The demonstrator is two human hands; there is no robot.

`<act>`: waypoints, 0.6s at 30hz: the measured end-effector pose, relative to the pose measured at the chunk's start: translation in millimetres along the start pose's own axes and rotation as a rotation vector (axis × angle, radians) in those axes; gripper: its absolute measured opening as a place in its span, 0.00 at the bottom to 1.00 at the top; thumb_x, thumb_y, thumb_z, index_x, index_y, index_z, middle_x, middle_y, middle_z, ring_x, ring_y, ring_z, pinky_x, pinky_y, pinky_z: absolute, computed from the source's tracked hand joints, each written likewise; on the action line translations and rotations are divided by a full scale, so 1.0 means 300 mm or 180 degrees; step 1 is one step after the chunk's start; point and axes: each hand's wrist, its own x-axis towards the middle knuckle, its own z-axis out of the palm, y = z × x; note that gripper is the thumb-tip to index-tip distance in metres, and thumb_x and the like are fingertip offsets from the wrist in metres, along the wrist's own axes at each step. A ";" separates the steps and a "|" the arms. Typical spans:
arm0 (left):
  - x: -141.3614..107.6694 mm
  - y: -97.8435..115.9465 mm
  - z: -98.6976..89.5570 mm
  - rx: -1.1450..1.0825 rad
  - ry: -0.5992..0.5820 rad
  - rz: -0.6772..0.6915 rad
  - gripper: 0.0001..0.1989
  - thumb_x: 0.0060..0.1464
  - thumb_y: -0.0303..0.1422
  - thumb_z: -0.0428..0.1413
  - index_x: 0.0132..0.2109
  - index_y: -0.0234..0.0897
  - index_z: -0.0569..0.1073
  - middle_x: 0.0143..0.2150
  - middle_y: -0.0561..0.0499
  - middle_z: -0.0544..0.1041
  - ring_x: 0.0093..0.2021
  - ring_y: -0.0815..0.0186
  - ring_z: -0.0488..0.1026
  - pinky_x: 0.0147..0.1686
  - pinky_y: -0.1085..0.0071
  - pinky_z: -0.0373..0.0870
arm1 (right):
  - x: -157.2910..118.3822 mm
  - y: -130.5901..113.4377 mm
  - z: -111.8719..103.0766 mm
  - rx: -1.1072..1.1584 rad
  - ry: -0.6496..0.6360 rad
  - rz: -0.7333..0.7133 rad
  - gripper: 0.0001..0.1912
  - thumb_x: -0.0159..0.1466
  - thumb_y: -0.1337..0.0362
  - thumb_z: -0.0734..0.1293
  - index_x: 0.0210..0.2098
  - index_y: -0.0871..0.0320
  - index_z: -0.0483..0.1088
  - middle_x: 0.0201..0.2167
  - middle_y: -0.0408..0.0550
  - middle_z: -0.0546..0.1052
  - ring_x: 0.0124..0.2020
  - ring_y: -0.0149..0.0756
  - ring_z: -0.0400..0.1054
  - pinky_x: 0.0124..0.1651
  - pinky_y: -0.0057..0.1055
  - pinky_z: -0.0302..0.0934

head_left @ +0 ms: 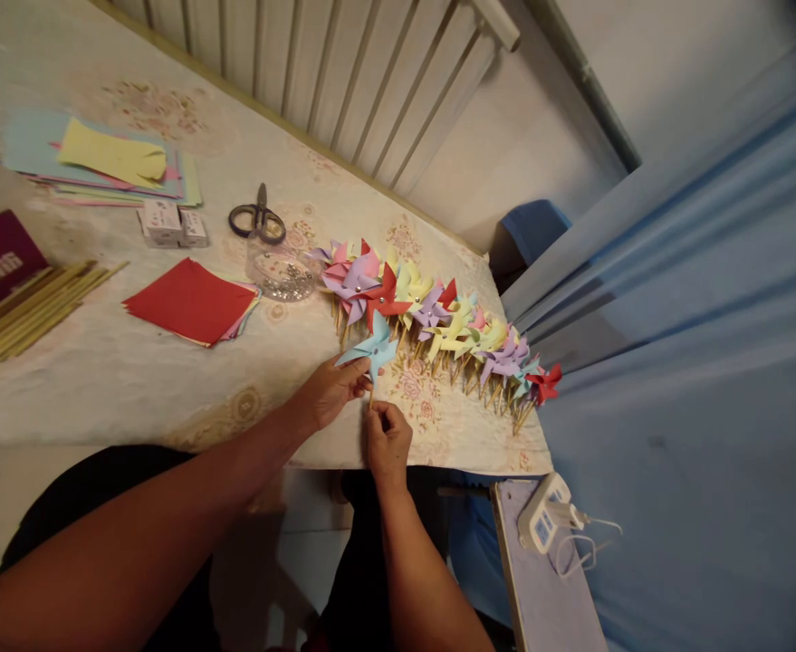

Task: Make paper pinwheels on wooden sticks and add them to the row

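Observation:
A light-blue paper pinwheel (375, 348) on a thin wooden stick is held between my two hands near the table's front edge. The fingers of my left hand (335, 388) are closed at its paper blades. Below, my right hand (389, 438) pinches the stick, covering its lower end. Just beyond lies a long row of finished pinwheels (431, 312) in purple, red, yellow, pink and blue, their sticks pointing toward me. A clear dish of small metal pins (287, 279) sits left of that row.
Left of the dish lies a stack of red paper squares (190, 299). Scissors (259, 217), small white boxes (167, 225), coloured sheets (37, 149) and a bundle of sticks (27, 312) spread further left. A power strip (545, 514) rests on a low surface at right, beside a blue curtain (676, 389).

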 end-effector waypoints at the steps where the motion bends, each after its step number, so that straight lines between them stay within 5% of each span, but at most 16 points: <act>1: 0.000 0.000 0.001 0.0017 0.0023 0.0009 0.16 0.46 0.40 0.65 0.39 0.36 0.73 0.34 0.52 0.76 0.29 0.71 0.69 0.31 0.74 0.64 | 0.000 0.001 0.000 -0.0003 -0.0005 0.0003 0.09 0.62 0.62 0.64 0.32 0.57 0.75 0.29 0.44 0.77 0.33 0.36 0.69 0.39 0.31 0.62; 18: 0.008 -0.009 -0.008 -0.0033 0.0077 0.0019 0.15 0.47 0.40 0.66 0.37 0.35 0.75 0.35 0.50 0.77 0.28 0.72 0.69 0.31 0.74 0.64 | -0.001 0.002 -0.001 -0.0047 0.0005 0.0022 0.09 0.62 0.62 0.64 0.31 0.57 0.75 0.29 0.44 0.76 0.33 0.36 0.69 0.40 0.31 0.62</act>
